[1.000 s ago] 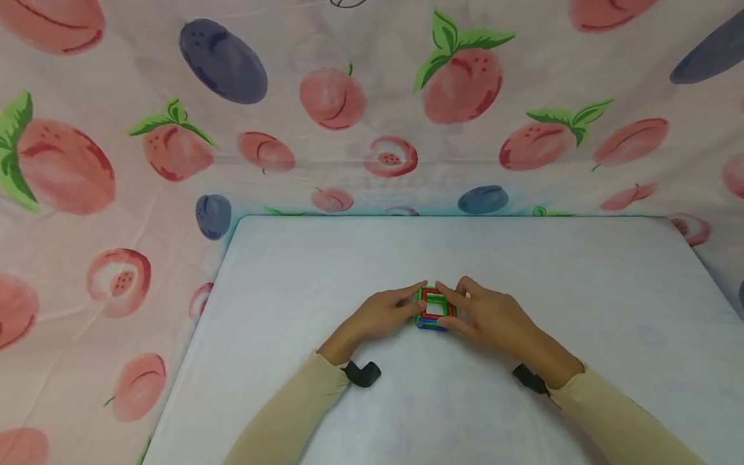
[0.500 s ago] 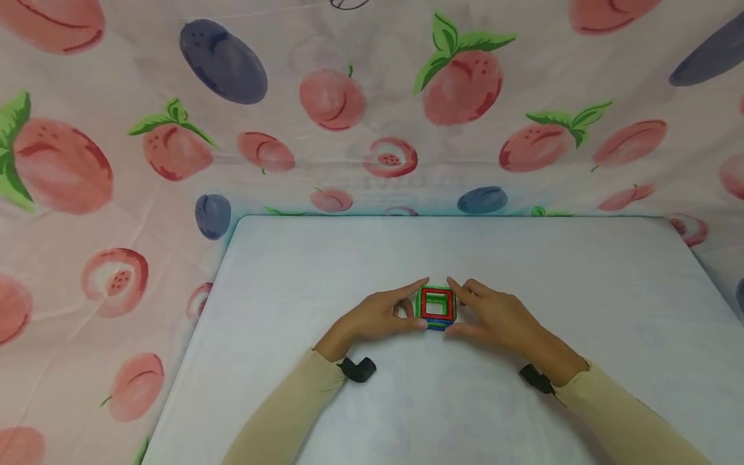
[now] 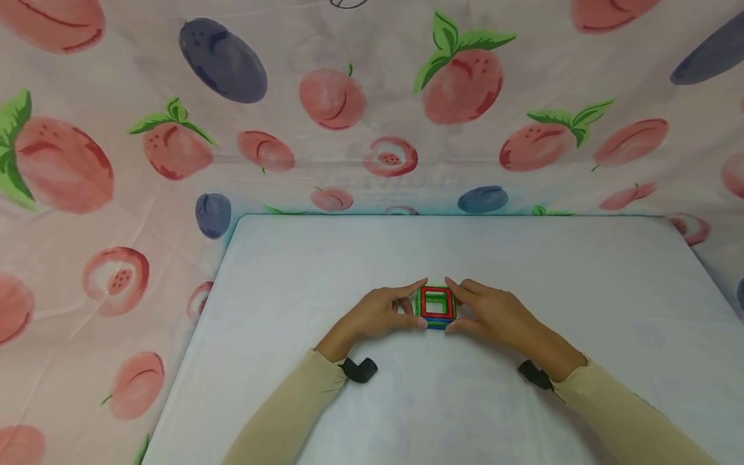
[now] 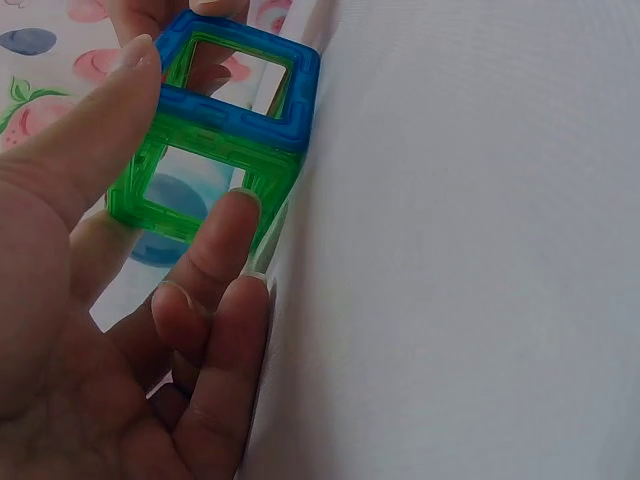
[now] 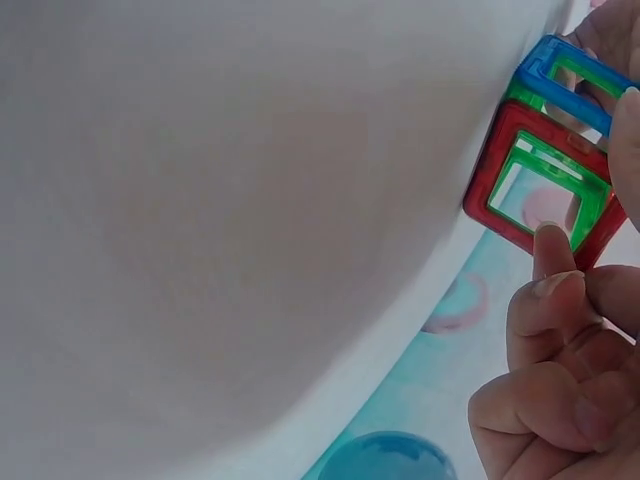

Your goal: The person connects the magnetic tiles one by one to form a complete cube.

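Observation:
A small cube of magnetic tiles (image 3: 437,316) sits on the white table, its open-framed top tile red. Its near side is a blue tile (image 4: 235,118); a green tile (image 4: 212,143) faces my left hand and a red tile (image 5: 489,170) faces my right. My left hand (image 3: 376,314) grips the left corners, thumb on the near side and index finger reaching to the far side. From the right, my right hand (image 3: 501,316) holds the cube likewise between thumb and index finger. In both wrist views, another fingertip lies against the facing side tile.
The white tabletop (image 3: 325,258) spreads around the cube. A fruit-print cloth (image 3: 349,155) hangs behind it and along the left. Black wrist straps (image 3: 359,370) show at both beige sleeves.
A second ago the fingers overlapped the red top; both thumbs have since moved to the near side, leaving the top uncovered. Over the last half second the hands barely shift.

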The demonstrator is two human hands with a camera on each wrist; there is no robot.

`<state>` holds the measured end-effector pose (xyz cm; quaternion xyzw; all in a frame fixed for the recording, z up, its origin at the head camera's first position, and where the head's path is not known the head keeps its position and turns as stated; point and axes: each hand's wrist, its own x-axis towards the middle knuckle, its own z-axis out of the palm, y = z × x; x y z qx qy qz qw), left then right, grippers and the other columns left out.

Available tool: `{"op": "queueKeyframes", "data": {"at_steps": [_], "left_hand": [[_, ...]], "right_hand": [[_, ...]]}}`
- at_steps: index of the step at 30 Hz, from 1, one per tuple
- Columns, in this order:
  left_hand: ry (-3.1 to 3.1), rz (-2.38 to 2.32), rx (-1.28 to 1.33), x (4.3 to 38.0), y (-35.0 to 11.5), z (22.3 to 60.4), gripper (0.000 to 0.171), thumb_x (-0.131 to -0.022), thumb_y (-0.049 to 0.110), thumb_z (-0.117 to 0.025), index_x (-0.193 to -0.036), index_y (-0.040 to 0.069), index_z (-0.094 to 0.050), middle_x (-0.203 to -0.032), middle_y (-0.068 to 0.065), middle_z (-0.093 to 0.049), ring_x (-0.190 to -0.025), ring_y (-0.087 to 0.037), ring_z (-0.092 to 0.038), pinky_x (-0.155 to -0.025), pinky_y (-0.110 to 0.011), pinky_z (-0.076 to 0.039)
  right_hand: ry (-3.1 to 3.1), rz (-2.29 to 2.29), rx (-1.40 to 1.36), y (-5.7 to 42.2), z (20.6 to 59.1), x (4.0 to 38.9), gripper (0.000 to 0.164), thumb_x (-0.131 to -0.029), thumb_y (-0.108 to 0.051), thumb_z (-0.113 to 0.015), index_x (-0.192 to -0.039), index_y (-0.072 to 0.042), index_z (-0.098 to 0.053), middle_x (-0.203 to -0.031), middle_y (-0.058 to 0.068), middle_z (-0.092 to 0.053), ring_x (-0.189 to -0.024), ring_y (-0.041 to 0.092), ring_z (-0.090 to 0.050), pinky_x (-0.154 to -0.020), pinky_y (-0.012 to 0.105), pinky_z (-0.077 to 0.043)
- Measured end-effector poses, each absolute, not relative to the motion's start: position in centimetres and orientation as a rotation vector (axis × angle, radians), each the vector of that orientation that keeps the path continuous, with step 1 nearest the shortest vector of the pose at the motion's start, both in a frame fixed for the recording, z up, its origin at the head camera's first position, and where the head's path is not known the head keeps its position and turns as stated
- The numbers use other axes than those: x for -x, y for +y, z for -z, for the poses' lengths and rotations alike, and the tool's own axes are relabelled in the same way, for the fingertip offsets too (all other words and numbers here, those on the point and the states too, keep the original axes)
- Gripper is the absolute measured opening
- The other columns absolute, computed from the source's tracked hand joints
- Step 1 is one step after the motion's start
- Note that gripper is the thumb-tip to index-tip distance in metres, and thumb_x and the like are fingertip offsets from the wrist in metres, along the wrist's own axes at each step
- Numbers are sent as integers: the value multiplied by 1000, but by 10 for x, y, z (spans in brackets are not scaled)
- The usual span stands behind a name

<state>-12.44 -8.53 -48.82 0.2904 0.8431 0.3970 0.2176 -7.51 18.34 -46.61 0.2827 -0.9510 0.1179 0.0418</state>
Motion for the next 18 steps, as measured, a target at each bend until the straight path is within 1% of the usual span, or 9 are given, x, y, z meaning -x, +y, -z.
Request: {"op": "queueKeyframes", "data": {"at_steps": [4,6,9,12,14,16,18], "left_hand": [[2338,-1106,-795,123,-86,487,78,-87,51,-79,-155,39,-43,-92,11,-67,-68,-10,-51,-63,-24,-42],[2337,-1108,-792,123,-86,487,78,-86,52,-79,-154,41,-43,-92,12,-67,-68,-10,-52,-63,-24,-43],[2336,-1111,-792,122,-87,487,77,-87,52,-78,-154,44,-42,-92,12,-67,-69,-11,-53,-64,-24,-43],[2332,-1116,-788,122,-87,487,76,-87,52,-78,-153,46,-42,-91,13,-67,-70,-12,-54,-64,-24,-44],[2330,-1119,-785,122,-87,487,76,-87,52,-78,-153,46,-42,-91,12,-67,-70,-11,-53,-64,-24,-44],[2330,-1119,-787,122,-87,487,76,-87,52,-78,-153,44,-43,-91,12,-67,-69,-12,-53,-63,-25,-43],[2333,-1119,-790,122,-87,488,76,-87,52,-79,-154,42,-43,-91,12,-67,-68,-11,-53,-63,-24,-43]], "right_hand": [[-2926,-372,-857,183,465,74,86,-82,-52,-82,-147,-2,-54,-103,-1,-63,-76,4,-54,-65,24,-52],[-2913,-381,-860,182,465,73,87,-81,-52,-82,-147,-4,-54,-103,-1,-62,-74,4,-52,-63,23,-50],[-2863,-408,-878,181,465,72,85,-79,-51,-85,-146,-8,-56,-102,-3,-60,-69,1,-46,-57,19,-44],[-2798,-420,-904,180,464,71,80,-76,-50,-87,-143,-14,-61,-99,-6,-56,-64,-2,-38,-53,16,-37],[-2757,-448,-928,179,463,70,72,-76,-47,-88,-137,-17,-67,-96,-7,-54,-63,-2,-37,-53,16,-37],[-2737,-480,-952,176,462,70,57,-76,-44,-89,-125,-19,-74,-93,-7,-53,-64,0,-40,-54,16,-40],[-2749,-516,-970,172,460,70,41,-78,-39,-89,-111,-19,-78,-91,-6,-52,-67,1,-45,-57,17,-44]]}}
